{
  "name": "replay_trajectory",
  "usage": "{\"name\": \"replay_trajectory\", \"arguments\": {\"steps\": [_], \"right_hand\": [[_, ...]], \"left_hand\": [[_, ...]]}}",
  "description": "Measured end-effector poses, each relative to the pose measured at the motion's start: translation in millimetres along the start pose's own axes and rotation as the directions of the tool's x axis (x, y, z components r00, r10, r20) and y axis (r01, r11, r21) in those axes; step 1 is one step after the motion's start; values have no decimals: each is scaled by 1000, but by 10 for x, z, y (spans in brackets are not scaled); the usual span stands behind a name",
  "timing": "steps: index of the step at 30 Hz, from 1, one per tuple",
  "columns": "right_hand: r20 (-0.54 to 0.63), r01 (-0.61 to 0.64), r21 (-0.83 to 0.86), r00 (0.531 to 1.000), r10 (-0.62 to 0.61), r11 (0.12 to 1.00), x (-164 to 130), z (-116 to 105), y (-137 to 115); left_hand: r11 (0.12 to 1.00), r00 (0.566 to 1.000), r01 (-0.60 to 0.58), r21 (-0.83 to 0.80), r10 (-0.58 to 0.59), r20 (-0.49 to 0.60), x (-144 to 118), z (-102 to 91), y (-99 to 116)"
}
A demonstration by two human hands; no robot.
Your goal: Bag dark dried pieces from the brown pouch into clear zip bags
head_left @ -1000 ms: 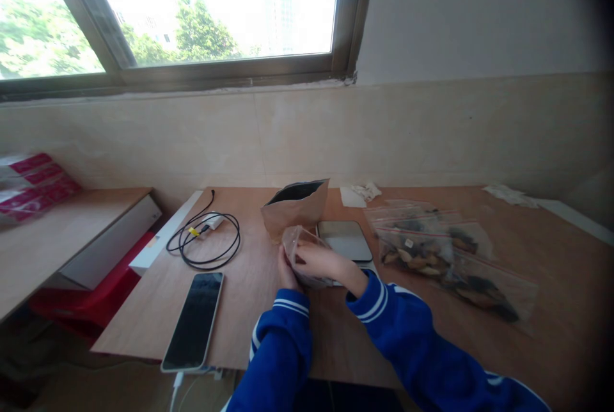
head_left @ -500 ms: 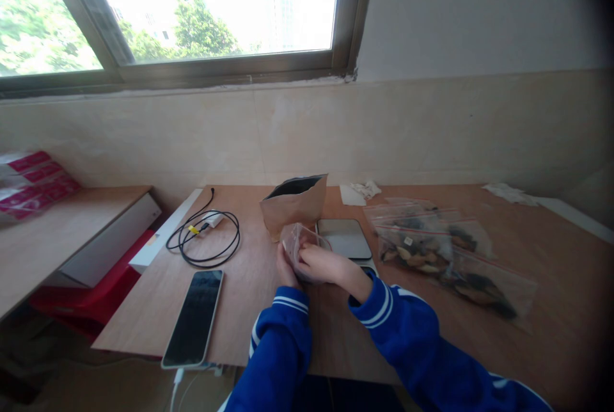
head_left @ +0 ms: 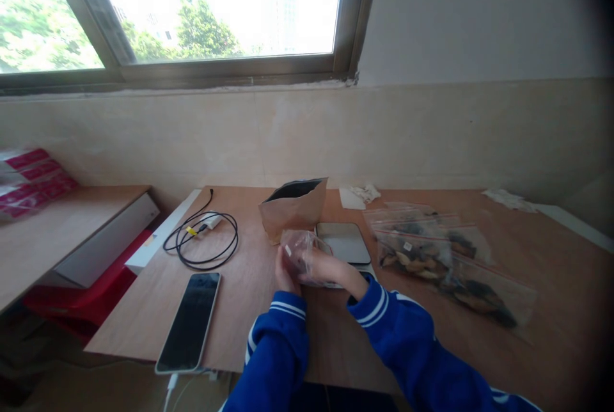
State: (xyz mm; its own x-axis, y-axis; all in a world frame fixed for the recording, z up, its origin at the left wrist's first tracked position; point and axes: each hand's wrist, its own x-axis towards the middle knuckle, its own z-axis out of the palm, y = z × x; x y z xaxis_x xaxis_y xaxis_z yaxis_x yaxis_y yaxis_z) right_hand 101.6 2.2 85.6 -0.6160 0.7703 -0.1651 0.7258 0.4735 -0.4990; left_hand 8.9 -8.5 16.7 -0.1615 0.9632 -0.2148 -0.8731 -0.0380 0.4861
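A clear plastic zip bag (head_left: 296, 247) is between my hands, above the middle of the table. My left hand (head_left: 284, 276) is closed around its left side, seen from the back. My right hand (head_left: 327, 269) reaches into the bag from the right, with the plastic over its fingers, so their exact pose and anything in them are hidden. Just behind the bag stands an open brown paper pouch (head_left: 293, 212) with a dark inside. A flat silver-topped scale (head_left: 343, 242) lies right of the pouch, partly covered by my right hand and wrist.
Several clear zip bags (head_left: 413, 257) of brown and dark dried pieces lie at the right. A coiled black cable (head_left: 235, 247) and a phone (head_left: 189, 322) with a white cord lie at the left. Crumpled white tissue (head_left: 367, 193) sits near the wall.
My right hand has gone deeper into the plastic bag, and the film now covers its fingers. The bag's top has dropped slightly and spread. The view has shifted a little.
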Motion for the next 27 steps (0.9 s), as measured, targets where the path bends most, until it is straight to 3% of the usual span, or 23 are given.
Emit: {"name": "replay_trajectory", "arguments": {"steps": [3,6,9,12,16,19,22,25,27], "right_hand": [[-7,88,115,996,-88,989,18,-30,152],[-116,189,333,981,-158,924,19,-100,264],[-219,270,499,959,-182,823,20,-156,297],[-245,297,548,951,-189,782,28,-179,253],[-210,273,588,960,-182,761,16,-191,129],[-191,233,704,972,-137,671,-40,-202,65],[-244,227,764,968,-55,604,-132,-250,65],[-404,319,744,915,15,588,-202,-408,83],[-553,421,693,831,57,585,-201,-599,74]], "left_hand": [[1000,999,-18,18,18,35,-28,10,47],[999,996,-10,47,5,89,-60,18,80],[996,990,32,77,-43,138,-84,1,58],[994,987,13,111,-30,159,-81,-36,11],[977,995,-87,194,75,65,-35,-79,10],[964,985,-140,225,158,-64,-20,-87,50],[968,984,-115,223,142,-108,-43,-64,80],[979,988,-51,197,78,-133,-82,-9,95],[988,988,-9,157,33,-152,-101,31,106]]}}
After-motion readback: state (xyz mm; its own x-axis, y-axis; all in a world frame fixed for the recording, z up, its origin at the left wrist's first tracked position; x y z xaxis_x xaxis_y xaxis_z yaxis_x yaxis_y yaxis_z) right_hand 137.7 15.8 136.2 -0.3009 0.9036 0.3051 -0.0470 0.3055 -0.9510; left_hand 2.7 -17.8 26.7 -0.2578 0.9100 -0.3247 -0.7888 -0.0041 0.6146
